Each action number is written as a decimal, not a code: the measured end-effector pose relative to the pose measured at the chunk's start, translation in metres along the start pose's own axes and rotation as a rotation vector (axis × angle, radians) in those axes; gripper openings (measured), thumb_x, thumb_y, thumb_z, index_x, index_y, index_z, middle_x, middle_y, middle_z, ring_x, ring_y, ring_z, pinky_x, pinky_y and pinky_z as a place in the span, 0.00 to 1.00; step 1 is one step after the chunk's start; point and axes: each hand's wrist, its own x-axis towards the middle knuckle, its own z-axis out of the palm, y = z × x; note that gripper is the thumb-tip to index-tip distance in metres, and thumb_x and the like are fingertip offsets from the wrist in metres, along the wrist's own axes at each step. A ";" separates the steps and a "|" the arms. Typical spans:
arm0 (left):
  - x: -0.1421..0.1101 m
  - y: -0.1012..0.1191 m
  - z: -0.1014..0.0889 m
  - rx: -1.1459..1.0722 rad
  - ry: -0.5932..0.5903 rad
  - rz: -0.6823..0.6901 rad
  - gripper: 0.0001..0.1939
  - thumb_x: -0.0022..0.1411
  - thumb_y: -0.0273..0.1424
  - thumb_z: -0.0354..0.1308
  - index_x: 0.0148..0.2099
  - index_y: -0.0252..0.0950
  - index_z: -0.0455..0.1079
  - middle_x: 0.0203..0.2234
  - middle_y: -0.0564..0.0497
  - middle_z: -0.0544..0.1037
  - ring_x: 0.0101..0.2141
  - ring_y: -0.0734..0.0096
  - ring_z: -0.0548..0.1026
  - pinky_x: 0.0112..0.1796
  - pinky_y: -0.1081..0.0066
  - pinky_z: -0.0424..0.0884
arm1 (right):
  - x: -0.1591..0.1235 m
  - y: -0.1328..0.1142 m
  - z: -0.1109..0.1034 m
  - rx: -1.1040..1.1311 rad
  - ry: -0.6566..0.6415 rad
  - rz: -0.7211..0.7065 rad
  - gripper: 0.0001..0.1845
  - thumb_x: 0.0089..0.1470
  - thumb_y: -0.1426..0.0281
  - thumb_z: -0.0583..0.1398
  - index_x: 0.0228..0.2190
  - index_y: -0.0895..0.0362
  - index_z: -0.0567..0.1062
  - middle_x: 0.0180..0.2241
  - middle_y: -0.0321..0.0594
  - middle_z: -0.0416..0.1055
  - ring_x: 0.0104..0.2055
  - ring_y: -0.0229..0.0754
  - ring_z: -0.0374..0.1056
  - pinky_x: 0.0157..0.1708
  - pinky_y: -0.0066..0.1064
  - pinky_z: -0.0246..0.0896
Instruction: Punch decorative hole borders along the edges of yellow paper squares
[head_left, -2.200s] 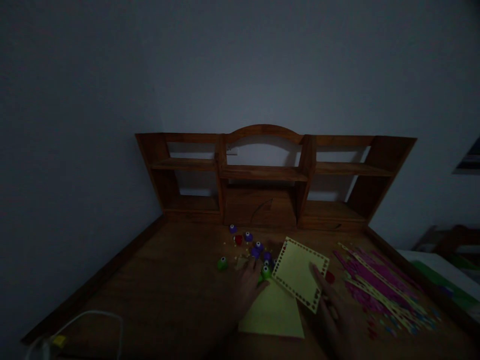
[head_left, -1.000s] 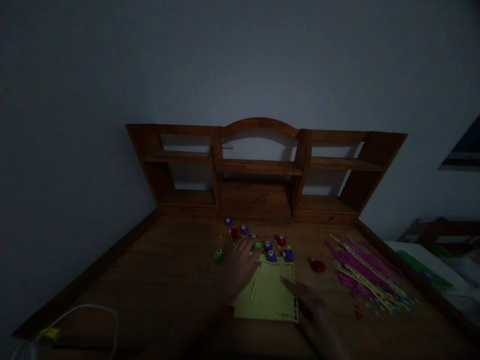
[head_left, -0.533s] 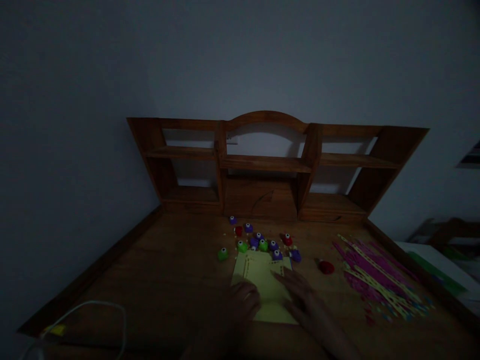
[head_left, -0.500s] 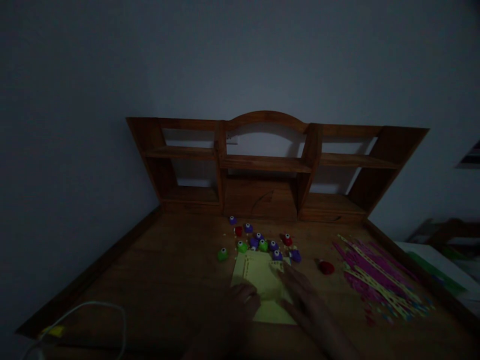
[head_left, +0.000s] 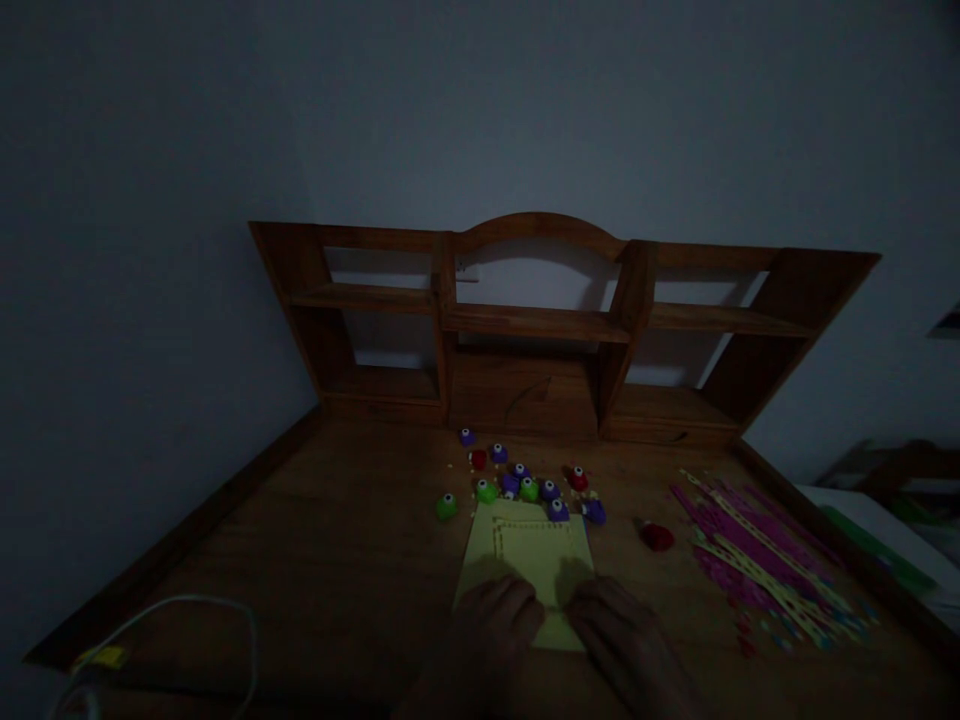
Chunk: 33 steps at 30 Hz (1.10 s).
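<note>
The room is dim. Yellow paper sheets (head_left: pixel 536 555) with punched borders lie stacked on the wooden desk (head_left: pixel 337 540). My left hand (head_left: pixel 491 635) and my right hand (head_left: pixel 622 645) rest side by side on the sheets' near edge, fingers flat and pointing away from me. Neither hand grips anything that I can see. Beyond the paper sit several small craft punches: green (head_left: pixel 446 506), purple (head_left: pixel 556 510) and red (head_left: pixel 577 479).
A wooden shelf unit (head_left: pixel 540 330) stands at the back of the desk against the wall. Pink and yellow paper strips (head_left: pixel 750 565) lie at the right, with a red punch (head_left: pixel 657 537) beside them. A white cable (head_left: pixel 187 630) curls at the near left corner.
The bordered yellow sheet went from held up at an angle to lying flat on the stack. Both hands drew back to the sheets' near edge and now lie flat together.
</note>
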 end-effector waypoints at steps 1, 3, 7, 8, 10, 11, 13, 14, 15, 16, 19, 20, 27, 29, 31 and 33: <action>-0.001 -0.002 0.000 -0.010 -0.004 -0.007 0.05 0.65 0.28 0.55 0.44 0.39 0.69 0.40 0.51 0.74 0.40 0.67 0.72 0.37 0.71 0.69 | 0.001 0.001 0.001 0.014 -0.006 0.003 0.11 0.63 0.71 0.54 0.40 0.51 0.77 0.41 0.41 0.74 0.43 0.43 0.72 0.44 0.31 0.68; -0.001 -0.006 0.003 -0.033 -0.005 -0.036 0.05 0.65 0.27 0.55 0.42 0.38 0.69 0.39 0.51 0.74 0.39 0.68 0.72 0.36 0.72 0.69 | 0.004 0.002 0.002 0.045 -0.023 0.015 0.09 0.62 0.70 0.56 0.40 0.52 0.76 0.41 0.41 0.74 0.43 0.43 0.71 0.43 0.31 0.67; 0.002 -0.008 0.004 -0.157 0.027 -0.109 0.07 0.66 0.25 0.51 0.40 0.37 0.70 0.37 0.50 0.72 0.37 0.70 0.71 0.37 0.73 0.70 | 0.011 0.006 0.000 0.145 -0.047 0.048 0.08 0.62 0.71 0.55 0.36 0.55 0.75 0.36 0.41 0.72 0.40 0.42 0.70 0.40 0.30 0.65; 0.003 -0.007 0.001 -0.203 0.038 -0.128 0.08 0.67 0.25 0.50 0.40 0.37 0.70 0.37 0.50 0.72 0.37 0.70 0.71 0.38 0.73 0.70 | 0.014 0.007 -0.001 0.172 -0.054 0.057 0.08 0.62 0.71 0.55 0.35 0.55 0.75 0.35 0.40 0.72 0.40 0.41 0.69 0.39 0.29 0.64; 0.005 -0.005 -0.005 -0.297 0.049 -0.169 0.09 0.67 0.25 0.49 0.40 0.38 0.70 0.38 0.50 0.72 0.37 0.71 0.70 0.39 0.73 0.70 | 0.020 0.007 -0.005 0.209 -0.074 0.086 0.07 0.61 0.72 0.56 0.33 0.55 0.74 0.35 0.39 0.71 0.39 0.41 0.69 0.39 0.29 0.63; 0.006 -0.004 -0.009 -0.344 0.048 -0.194 0.09 0.68 0.26 0.48 0.40 0.38 0.69 0.38 0.50 0.71 0.37 0.71 0.70 0.40 0.73 0.70 | 0.022 0.006 -0.007 0.217 -0.088 0.103 0.07 0.61 0.72 0.56 0.32 0.55 0.74 0.34 0.39 0.71 0.39 0.41 0.69 0.39 0.29 0.62; 0.008 -0.003 -0.015 -0.427 0.039 -0.246 0.08 0.68 0.27 0.48 0.40 0.38 0.69 0.39 0.50 0.71 0.37 0.71 0.70 0.41 0.72 0.69 | 0.028 0.004 -0.010 0.217 -0.114 0.135 0.06 0.60 0.73 0.57 0.31 0.55 0.73 0.34 0.38 0.71 0.38 0.41 0.68 0.38 0.29 0.61; 0.008 -0.002 -0.017 -0.462 0.032 -0.266 0.08 0.68 0.27 0.48 0.39 0.38 0.69 0.39 0.50 0.70 0.37 0.72 0.70 0.42 0.72 0.69 | 0.029 0.004 -0.011 0.210 -0.125 0.146 0.06 0.60 0.73 0.57 0.31 0.55 0.73 0.33 0.38 0.71 0.37 0.41 0.68 0.37 0.29 0.61; 0.009 -0.002 -0.017 -0.492 0.027 -0.281 0.08 0.68 0.27 0.48 0.39 0.37 0.68 0.39 0.50 0.70 0.38 0.72 0.70 0.42 0.72 0.68 | 0.031 0.003 -0.012 0.202 -0.133 0.153 0.06 0.59 0.73 0.57 0.30 0.55 0.72 0.33 0.37 0.71 0.37 0.41 0.68 0.37 0.29 0.61; 0.010 -0.003 -0.017 -0.517 0.024 -0.290 0.08 0.68 0.27 0.48 0.39 0.37 0.68 0.39 0.50 0.70 0.39 0.71 0.70 0.43 0.72 0.68 | 0.032 0.003 -0.012 0.193 -0.138 0.157 0.06 0.59 0.73 0.57 0.30 0.55 0.72 0.32 0.37 0.70 0.36 0.41 0.68 0.37 0.29 0.60; 0.012 -0.004 -0.013 -0.560 0.021 -0.293 0.07 0.68 0.26 0.49 0.38 0.36 0.67 0.38 0.50 0.69 0.40 0.71 0.69 0.44 0.71 0.67 | 0.033 0.006 -0.010 0.180 -0.158 0.163 0.05 0.58 0.73 0.57 0.30 0.56 0.71 0.32 0.37 0.70 0.35 0.41 0.67 0.35 0.28 0.59; 0.012 -0.005 -0.012 -0.566 0.019 -0.290 0.07 0.67 0.26 0.48 0.38 0.36 0.66 0.39 0.50 0.69 0.40 0.71 0.69 0.44 0.71 0.67 | 0.034 0.007 -0.009 0.180 -0.165 0.165 0.05 0.58 0.74 0.57 0.30 0.56 0.71 0.32 0.37 0.70 0.35 0.40 0.67 0.35 0.28 0.59; 0.016 -0.006 -0.016 -0.551 -0.022 -0.260 0.06 0.67 0.26 0.47 0.36 0.36 0.64 0.38 0.50 0.67 0.38 0.72 0.68 0.42 0.72 0.66 | 0.038 0.007 -0.012 0.186 -0.195 0.140 0.05 0.56 0.75 0.57 0.29 0.56 0.70 0.31 0.36 0.70 0.34 0.39 0.66 0.34 0.27 0.58; 0.017 -0.006 -0.017 -0.544 -0.035 -0.251 0.06 0.66 0.26 0.47 0.36 0.36 0.64 0.38 0.50 0.66 0.39 0.71 0.68 0.42 0.72 0.66 | 0.039 0.006 -0.013 0.173 -0.195 0.127 0.05 0.56 0.76 0.58 0.29 0.56 0.69 0.31 0.35 0.69 0.34 0.39 0.66 0.33 0.26 0.57; 0.018 -0.006 -0.018 -0.538 -0.051 -0.250 0.06 0.66 0.26 0.48 0.35 0.36 0.64 0.38 0.50 0.66 0.39 0.71 0.68 0.42 0.72 0.66 | 0.040 0.005 -0.014 0.154 -0.194 0.120 0.05 0.55 0.76 0.58 0.29 0.56 0.69 0.31 0.35 0.69 0.34 0.39 0.66 0.32 0.26 0.57; 0.019 -0.007 -0.018 -0.531 -0.071 -0.255 0.06 0.66 0.26 0.48 0.35 0.36 0.63 0.38 0.50 0.66 0.38 0.71 0.68 0.41 0.73 0.66 | 0.040 0.006 -0.013 0.134 -0.195 0.122 0.05 0.55 0.76 0.58 0.29 0.56 0.69 0.31 0.36 0.70 0.34 0.39 0.66 0.32 0.26 0.57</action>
